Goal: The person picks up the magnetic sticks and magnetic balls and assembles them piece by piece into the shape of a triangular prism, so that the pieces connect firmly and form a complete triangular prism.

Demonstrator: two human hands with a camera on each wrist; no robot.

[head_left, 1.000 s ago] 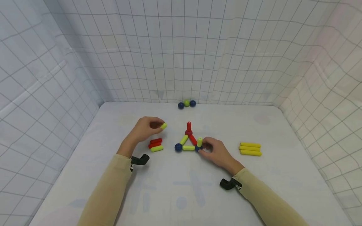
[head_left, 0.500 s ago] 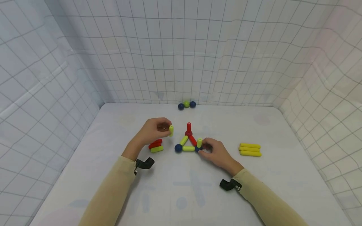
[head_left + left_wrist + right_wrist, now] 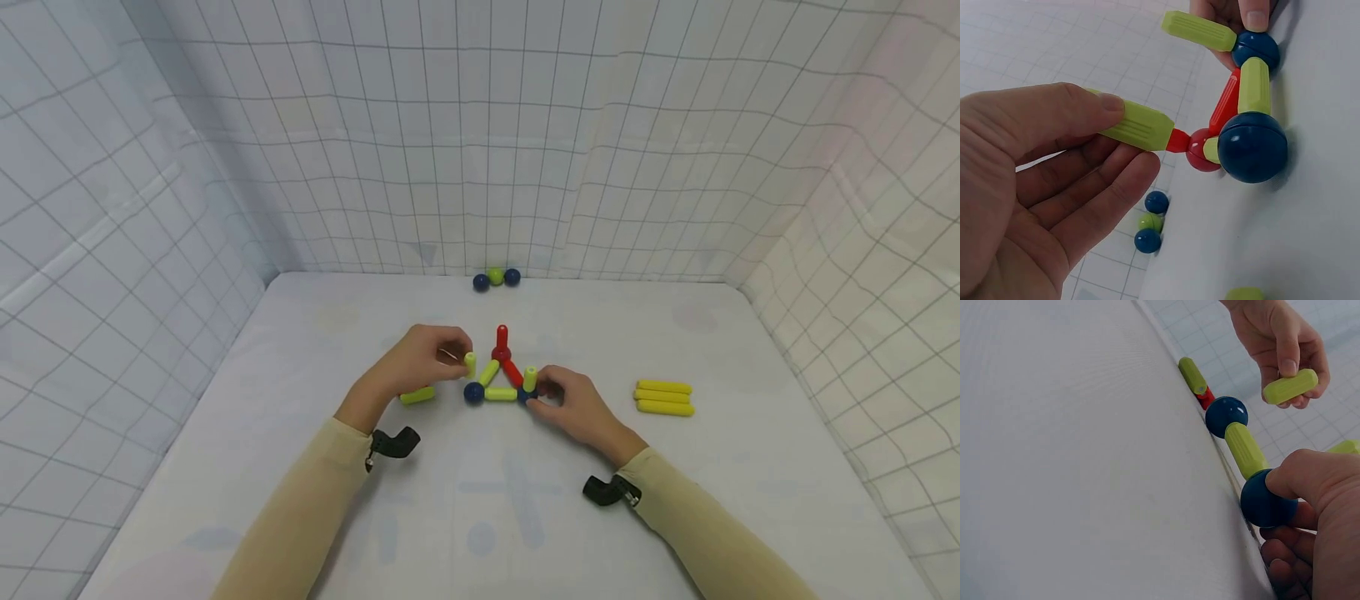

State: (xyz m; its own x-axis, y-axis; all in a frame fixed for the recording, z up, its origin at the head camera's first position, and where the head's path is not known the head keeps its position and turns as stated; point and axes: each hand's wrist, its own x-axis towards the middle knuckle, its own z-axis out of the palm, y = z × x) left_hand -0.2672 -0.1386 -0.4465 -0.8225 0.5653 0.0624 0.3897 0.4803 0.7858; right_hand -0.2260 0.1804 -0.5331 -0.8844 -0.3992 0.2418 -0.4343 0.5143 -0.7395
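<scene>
Head: left hand [image 3: 420, 358] pinches a lime rod [image 3: 470, 365] upright near the left blue ball [image 3: 474, 393] of the triangle [image 3: 500, 394], shifted right since the earlier frame, right hand [image 3: 577, 404] unmoved; 3 yellow rods [image 3: 664, 396] right of the triangle, 3 loose balls [image 3: 496, 277] (2 blue, 1 lime) beyond it, 1 spare lime rod [image 3: 417, 396] left. Left wrist: thumb and finger clamped on the rod, triangle has 3 balls (2 blue, 1 red). Right wrist: right thumb and fingers clamped on the triangle's right blue ball [image 3: 1264, 500], held rod apart from it.
</scene>
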